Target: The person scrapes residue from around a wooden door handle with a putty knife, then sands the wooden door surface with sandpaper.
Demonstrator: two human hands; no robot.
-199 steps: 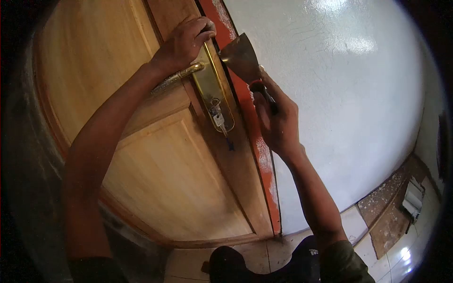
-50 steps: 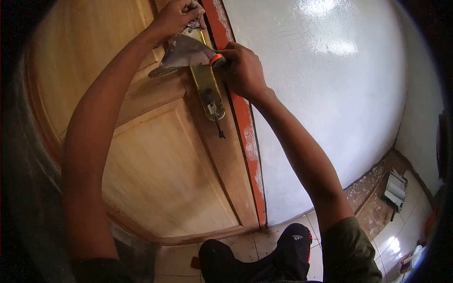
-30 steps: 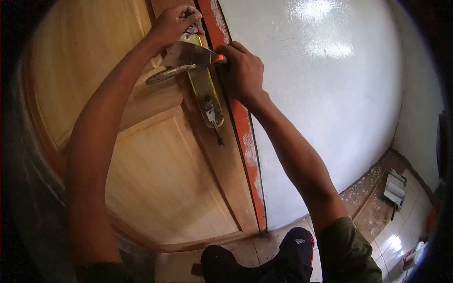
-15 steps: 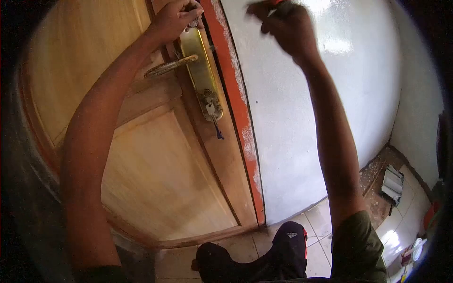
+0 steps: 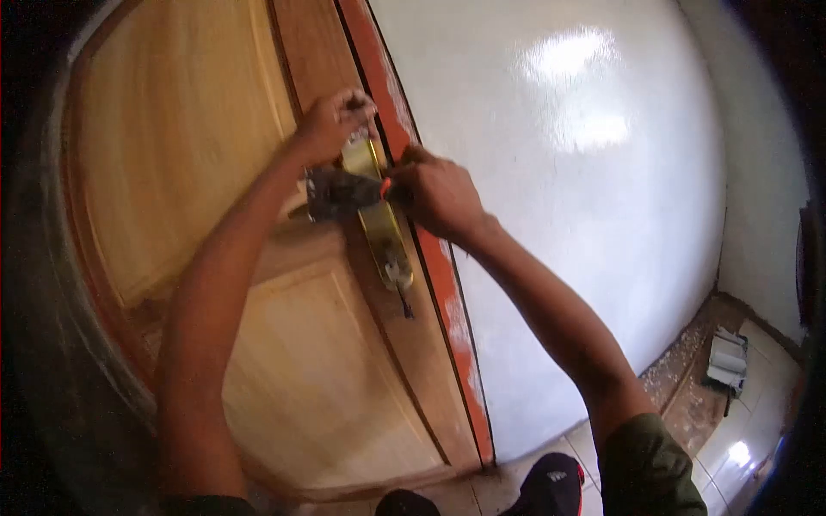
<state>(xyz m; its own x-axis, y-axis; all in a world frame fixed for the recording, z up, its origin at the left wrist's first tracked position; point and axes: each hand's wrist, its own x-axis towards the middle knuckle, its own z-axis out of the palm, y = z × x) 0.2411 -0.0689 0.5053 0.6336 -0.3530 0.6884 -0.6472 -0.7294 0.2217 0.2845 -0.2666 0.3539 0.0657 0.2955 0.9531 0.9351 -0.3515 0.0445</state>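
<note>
On the wooden door (image 5: 301, 370) is a brass lock plate (image 5: 385, 232), with keys (image 5: 399, 275) hanging at its lower end. My left hand (image 5: 329, 127) is closed at the plate's top, fingers pinched; what they hold, if anything, I cannot make out. My right hand (image 5: 443, 196) grips a scraper (image 5: 334, 194) with a wide, dirty blade and a touch of orange-red by the grip. The blade points left across the plate, below my left hand, and hides most of the lever handle (image 5: 298, 211).
An orange-red door frame strip (image 5: 397, 113) with white smears runs beside the door. Right of it is a glossy white wall (image 5: 551, 258). A paint tray (image 5: 728, 359) sits on the tiled floor at lower right, near a brown dusty sheet (image 5: 688, 404). My knees show at the bottom.
My right hand has come down and left from over the white wall, bringing the scraper in front of the lock plate. My left hand stays at the plate's top while the view has tilted up.
</note>
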